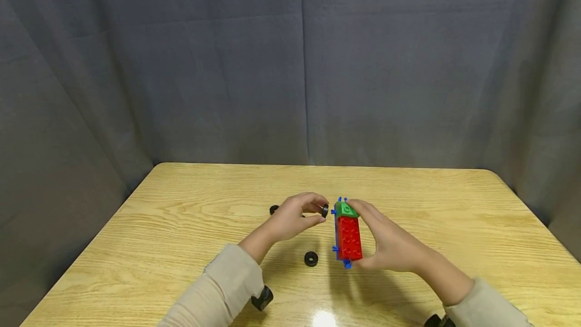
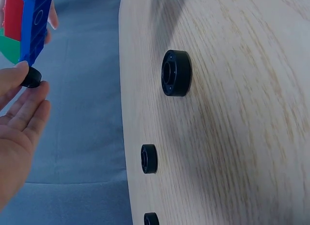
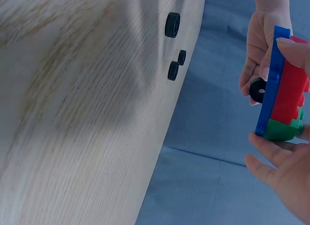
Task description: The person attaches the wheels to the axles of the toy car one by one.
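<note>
Right hand (image 1: 394, 247) grips this blue-based brick toy (image 1: 349, 237), bright red studs, green end; left hand (image 1: 295, 217) pinches a black wheel (image 1: 325, 210), more wheels (image 1: 310, 259) below it.

Wood-grain table (image 1: 181, 216), rounded at far corners; grey curtain (image 1: 218, 74) behind and along both sides.

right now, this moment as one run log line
left hand: pinches black wheel | right hand: grips red-green-blue brick build above table | held wheel: not fitted | loose: three black wheels on table
</note>
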